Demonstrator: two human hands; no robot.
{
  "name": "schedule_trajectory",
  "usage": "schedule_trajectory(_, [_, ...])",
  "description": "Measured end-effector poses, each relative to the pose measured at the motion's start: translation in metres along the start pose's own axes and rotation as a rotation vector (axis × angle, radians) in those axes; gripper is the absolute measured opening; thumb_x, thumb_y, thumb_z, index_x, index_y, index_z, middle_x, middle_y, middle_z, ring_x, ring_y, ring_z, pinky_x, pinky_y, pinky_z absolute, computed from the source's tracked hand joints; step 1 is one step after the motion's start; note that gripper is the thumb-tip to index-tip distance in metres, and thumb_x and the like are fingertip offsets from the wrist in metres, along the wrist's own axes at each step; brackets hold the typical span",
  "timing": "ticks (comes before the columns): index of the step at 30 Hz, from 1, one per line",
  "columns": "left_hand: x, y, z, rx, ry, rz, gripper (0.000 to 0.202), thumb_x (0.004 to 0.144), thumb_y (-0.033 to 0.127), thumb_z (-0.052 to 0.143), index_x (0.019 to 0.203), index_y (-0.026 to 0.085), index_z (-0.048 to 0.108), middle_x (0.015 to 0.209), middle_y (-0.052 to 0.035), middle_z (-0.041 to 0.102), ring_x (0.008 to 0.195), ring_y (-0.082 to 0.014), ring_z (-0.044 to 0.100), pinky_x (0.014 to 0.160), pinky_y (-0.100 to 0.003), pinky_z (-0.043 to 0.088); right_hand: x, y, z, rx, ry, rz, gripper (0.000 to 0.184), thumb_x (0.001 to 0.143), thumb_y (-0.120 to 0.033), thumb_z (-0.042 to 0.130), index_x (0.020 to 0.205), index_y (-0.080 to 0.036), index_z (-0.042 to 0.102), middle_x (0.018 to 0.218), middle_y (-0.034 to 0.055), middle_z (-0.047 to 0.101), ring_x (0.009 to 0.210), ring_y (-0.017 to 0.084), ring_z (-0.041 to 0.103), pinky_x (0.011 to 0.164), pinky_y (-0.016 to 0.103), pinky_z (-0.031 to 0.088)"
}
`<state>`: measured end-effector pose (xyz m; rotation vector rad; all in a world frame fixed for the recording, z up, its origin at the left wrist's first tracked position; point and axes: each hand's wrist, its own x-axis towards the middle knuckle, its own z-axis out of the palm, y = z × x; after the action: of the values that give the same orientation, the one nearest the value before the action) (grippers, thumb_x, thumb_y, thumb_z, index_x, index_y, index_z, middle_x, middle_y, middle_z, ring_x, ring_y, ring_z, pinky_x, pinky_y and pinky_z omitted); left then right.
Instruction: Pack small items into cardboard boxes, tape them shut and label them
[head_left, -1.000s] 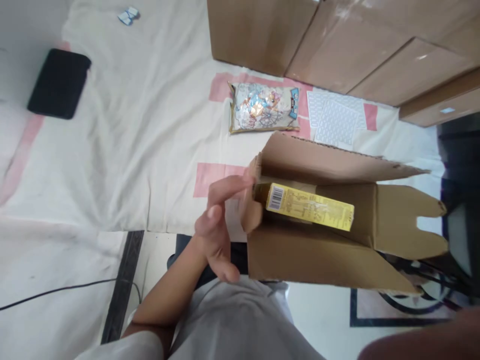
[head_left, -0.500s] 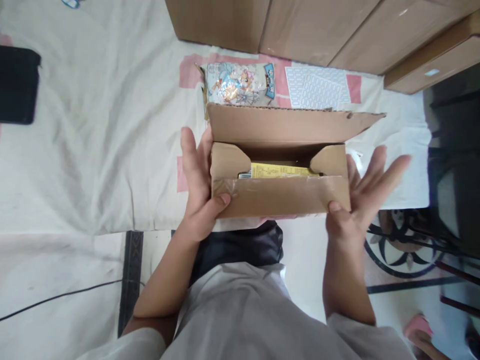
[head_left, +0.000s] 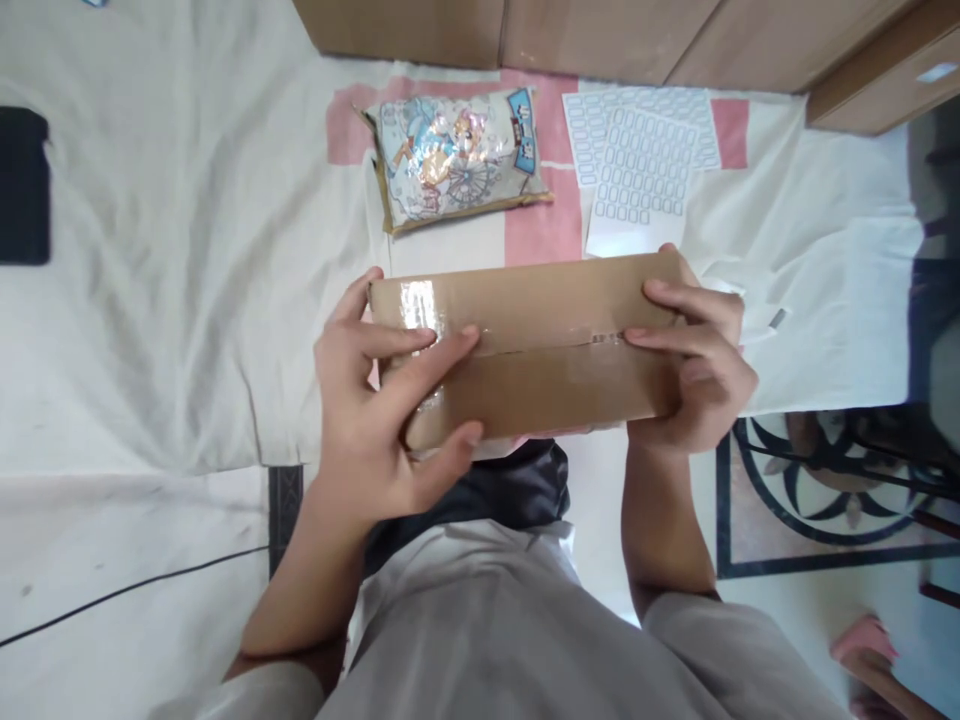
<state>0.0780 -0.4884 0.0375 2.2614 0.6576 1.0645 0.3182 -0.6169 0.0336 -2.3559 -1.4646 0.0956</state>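
Note:
A long brown cardboard box (head_left: 532,375) is held up near the table's front edge, its top flaps meeting at a seam along the middle. Shiny clear tape shows on its left end. My left hand (head_left: 382,400) grips that end, two fingers lying over the top and the thumb at the near side. Around the right end, my right hand (head_left: 697,355) has its fingers bent over the top. What lies inside the box is hidden. Beyond it lies a shiny printed packet (head_left: 457,155) with a cartoon animal on it.
Sheets of blank outlined labels (head_left: 645,160) lie right of the packet. Large cardboard boxes (head_left: 585,35) line the far side. A black flat object (head_left: 22,185) sits at the left on the pale tablecloth (head_left: 187,250). Someone's foot in a pink slipper (head_left: 866,640) shows at lower right.
The box's raised far flap and inner contents no longer show; a taped, closed face is now up. Both hands have moved from the box's sides to over its top.

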Motion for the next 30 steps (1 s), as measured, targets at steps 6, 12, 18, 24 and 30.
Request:
schedule_trajectory(6, [-0.015, 0.025, -0.011, 0.084, -0.073, -0.185, 0.065, 0.068, 0.060, 0.095, 0.125, 0.033, 0.077, 0.117, -0.0096, 0.060, 0.147, -0.0445, 0.046, 0.135, -0.075, 0.020, -0.018, 0.003, 0.010, 0.096, 0.147, 0.013, 0.037, 0.092, -0.032, 0.053, 0.121, -0.030, 0.077, 0.143, 0.0106, 0.059, 0.143, 0.049, 0.049, 0.106, 0.074, 0.047])
schedule_trajectory(12, [-0.024, 0.052, 0.003, 0.210, -0.069, -0.344, 0.068, 0.083, 0.039, 0.089, 0.146, 0.035, 0.064, 0.157, -0.0070, 0.059, 0.163, -0.0426, 0.030, 0.136, -0.070, 0.001, -0.037, -0.029, 0.015, -0.006, 0.050, 0.020, 0.049, 0.082, -0.032, 0.060, 0.130, -0.027, 0.073, 0.138, 0.0151, 0.058, 0.142, 0.055, 0.044, 0.106, 0.077, 0.043])
schedule_trajectory(18, [-0.037, 0.039, 0.011, 0.239, -0.081, -0.179, 0.067, 0.086, 0.034, 0.086, 0.148, 0.040, 0.061, 0.163, 0.0007, 0.055, 0.158, -0.0353, 0.042, 0.137, -0.064, 0.002, -0.038, 0.004, -0.010, 0.073, 0.077, 0.065, 0.055, 0.099, -0.037, 0.042, 0.153, -0.028, 0.050, 0.146, 0.0168, 0.055, 0.141, 0.042, 0.053, 0.099, 0.060, 0.055])
schedule_trajectory(24, [-0.030, 0.031, 0.012, 0.092, -0.045, -0.246, 0.059, 0.085, 0.041, 0.087, 0.141, 0.040, 0.067, 0.155, -0.0003, 0.063, 0.158, -0.0355, 0.041, 0.137, -0.059, 0.009, 0.002, 0.121, -0.061, 0.240, 0.220, 0.429, 0.042, 0.099, -0.040, 0.055, 0.138, -0.024, 0.058, 0.143, 0.0175, 0.062, 0.132, 0.030, 0.062, 0.097, 0.041, 0.056])
schedule_trajectory(30, [-0.027, 0.028, 0.017, 0.124, -0.024, -0.178, 0.069, 0.085, 0.052, 0.085, 0.148, 0.038, 0.062, 0.160, -0.0030, 0.058, 0.156, -0.0398, 0.042, 0.134, -0.062, 0.010, 0.045, 0.169, -0.080, 0.549, -0.322, 0.635, 0.018, 0.096, -0.033, 0.064, 0.102, -0.017, 0.069, 0.114, 0.0091, 0.070, 0.077, 0.013, 0.068, 0.063, 0.024, 0.049])
